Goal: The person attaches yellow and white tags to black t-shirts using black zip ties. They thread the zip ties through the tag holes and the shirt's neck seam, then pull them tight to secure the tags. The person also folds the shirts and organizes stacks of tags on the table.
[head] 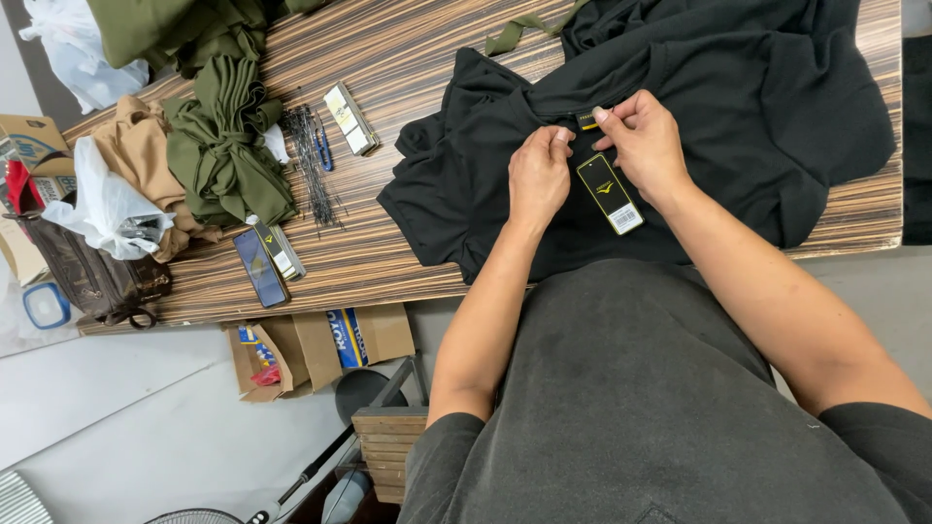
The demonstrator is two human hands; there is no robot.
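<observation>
A black shirt [738,107] lies spread on the striped wooden table [408,58]. My left hand [539,177] pinches the shirt's neckline fabric near the collar. My right hand [646,144] pinches the small neck label [587,119] at the collar. A black hang tag with yellow trim and a white barcode patch [609,193] lies on the shirt between my two hands, just below the label.
Olive garments [225,136] and a tan garment [141,146] are piled at the table's left. A bundle of thin black tag fasteners [313,160], stacks of tags [349,118], a phone [259,267] and a white plastic bag [107,209] lie nearby. An open cardboard box [311,344] sits on the floor.
</observation>
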